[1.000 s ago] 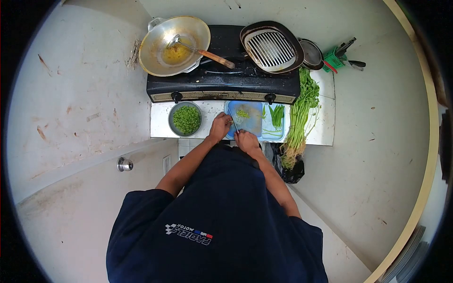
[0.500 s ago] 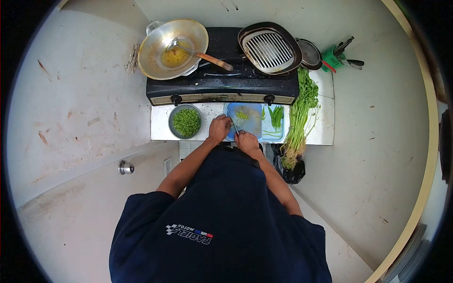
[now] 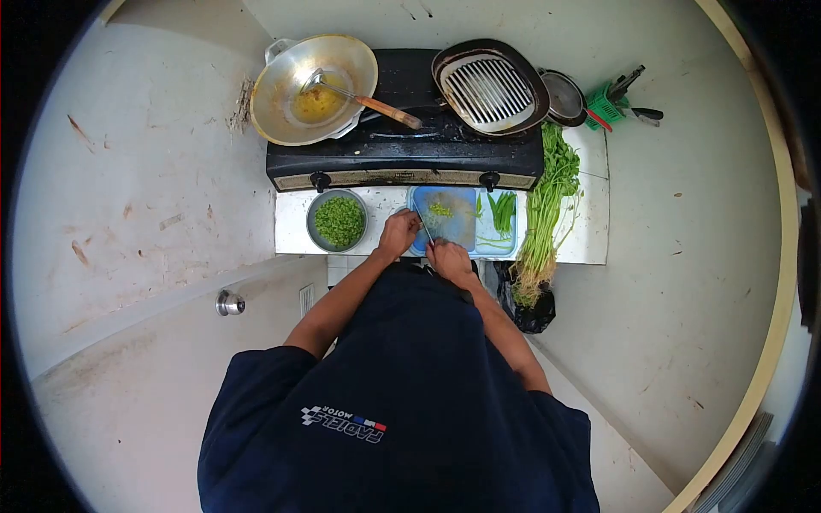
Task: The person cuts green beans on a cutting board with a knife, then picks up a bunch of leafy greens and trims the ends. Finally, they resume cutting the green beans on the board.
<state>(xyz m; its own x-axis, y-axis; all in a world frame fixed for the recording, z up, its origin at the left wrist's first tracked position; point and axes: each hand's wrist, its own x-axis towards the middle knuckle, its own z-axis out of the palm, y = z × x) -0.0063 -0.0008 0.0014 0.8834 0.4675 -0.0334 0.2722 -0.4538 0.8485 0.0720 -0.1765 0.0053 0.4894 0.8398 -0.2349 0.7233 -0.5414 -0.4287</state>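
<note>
In the head view, my right grip (image 3: pixel 450 258) is clamped on one slim knife (image 3: pixel 426 227) over the smooth blue cutting board (image 3: pixel 460 229); my left grip (image 3: pixel 400 232) curls beside its blade, pinching what I cannot tell. One crumbly green heap (image 3: pixel 440 209) lies on the board; one round grey bowl (image 3: pixel 310 224) sits left of it.

In front of me sits a black stove (image 3: pixel 406 160). I see a wok (image 3: pixel 275 101) on its left, a wooden-handled spatula (image 3: pixel 389 111) leaning across the rim, and a grill pan (image 3: pixel 462 109) on its right. Low on my left is a doorknob (image 3: pixel 229 303).
</note>
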